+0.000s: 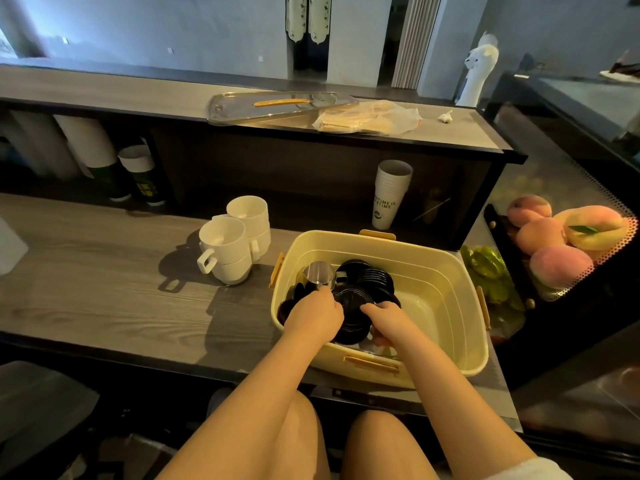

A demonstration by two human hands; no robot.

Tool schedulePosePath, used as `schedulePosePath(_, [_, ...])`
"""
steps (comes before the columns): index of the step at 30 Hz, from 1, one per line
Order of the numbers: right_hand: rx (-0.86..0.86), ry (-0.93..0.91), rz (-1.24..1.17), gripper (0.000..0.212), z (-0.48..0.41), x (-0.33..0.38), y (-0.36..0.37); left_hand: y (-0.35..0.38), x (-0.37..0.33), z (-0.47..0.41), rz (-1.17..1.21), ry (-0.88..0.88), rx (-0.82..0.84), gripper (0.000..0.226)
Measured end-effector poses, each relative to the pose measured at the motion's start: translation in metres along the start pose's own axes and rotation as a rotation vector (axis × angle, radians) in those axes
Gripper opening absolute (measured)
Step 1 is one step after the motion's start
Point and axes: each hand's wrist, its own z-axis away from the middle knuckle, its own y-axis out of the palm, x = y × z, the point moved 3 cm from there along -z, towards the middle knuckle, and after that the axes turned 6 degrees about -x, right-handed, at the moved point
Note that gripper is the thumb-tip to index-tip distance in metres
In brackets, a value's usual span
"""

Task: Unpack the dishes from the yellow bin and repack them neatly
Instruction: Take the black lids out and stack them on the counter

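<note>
**Both hands on the black stack inside the bin**

Both hands were down in the yellow bin (pixel 446 271), which sat on the wooden counter (pixel 104 278) just in front of the person. The left hand (pixel 313 315) had its fingers curled over the left rim of a stack of black saucers (pixel 351 315), and the right hand (pixel 388 323) gripped the right rim, thumb tucked underneath. The stack lay tilted between them, low in the near-left part of the bin and not yet clear of the wall.

Just behind the left knuckles stood a steel cup (pixel 318 273), touching or nearly touching the fingers. Other black saucers (pixel 374 278) leaned on edge behind the stack. Two stacks of white cups (pixel 235 244) already stood on the counter to the left of the bin, so unpacking looked partly done.

The main risk was the stack itself. Tilted saucers held only by their rims could fan apart and slide out as they rose, especially if one hand lifted ahead of the other. A lift drifting away from the person could knock the steel cup over or topple the leaning saucers. The near wall of the bin could also catch the lowest saucer.
</note>
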Motion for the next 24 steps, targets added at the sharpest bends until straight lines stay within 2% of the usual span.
schedulePosePath(5, [-0.005, -0.068, 0.018, 0.048, -0.0019, -0.0001, 0.0038, -0.0014, -0.0015, 0.0008, 0.046, 0.003, 0.009, 0.036])
schedulePosePath(12, [0.023, -0.027, -0.019, 0.081, -0.0053, -0.0011, 0.0047, -0.0018, -0.0019, 0.0010, 0.078, 0.012, -0.004, 0.034])
schedulePosePath(20, [0.069, -0.007, -0.127, 0.077, -0.0046, -0.0005, 0.0048, -0.0004, 0.0000, -0.0023, 0.064, -0.028, 0.018, 0.036])
schedulePosePath(24, [0.077, -0.010, -0.126, 0.086, -0.0055, -0.0033, 0.0050, 0.0001, -0.0016, -0.0023, 0.013, -0.016, 0.025, 0.036])
